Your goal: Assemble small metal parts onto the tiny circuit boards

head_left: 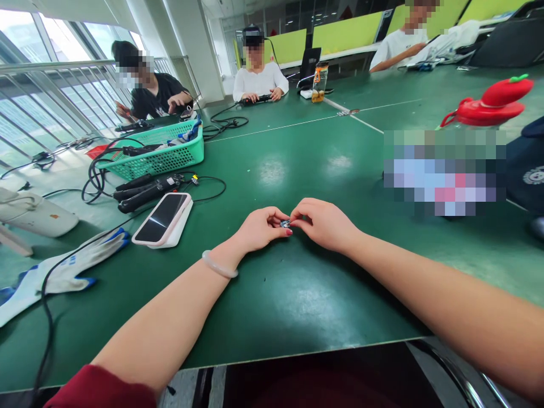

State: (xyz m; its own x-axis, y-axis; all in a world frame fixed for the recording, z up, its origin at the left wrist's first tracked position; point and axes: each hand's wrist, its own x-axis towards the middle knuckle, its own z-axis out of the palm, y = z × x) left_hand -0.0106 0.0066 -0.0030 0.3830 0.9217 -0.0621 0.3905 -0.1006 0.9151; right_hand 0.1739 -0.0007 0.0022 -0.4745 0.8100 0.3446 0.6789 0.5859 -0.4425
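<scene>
Between my two hands, just above the green table (272,306), is a small silvery, bluish part (285,224), too small to name. My left hand (264,228) pinches it between thumb and fingers. From the other side, the fingertips of my right hand (325,222) are pressed together and meet the part's right edge. Whether those right fingers grip the part or something tinier on it is hidden. A pale bangle (220,265) circles my left wrist.
Left of my hands lie a phone (164,220), a black hand tool (147,190), cables, and a white-blue glove (63,269). Behind them stands a turquoise basket (159,156) with gear. A red-lidded container (484,110) is at right. Several people sit around; a bottle (319,85) stands far back.
</scene>
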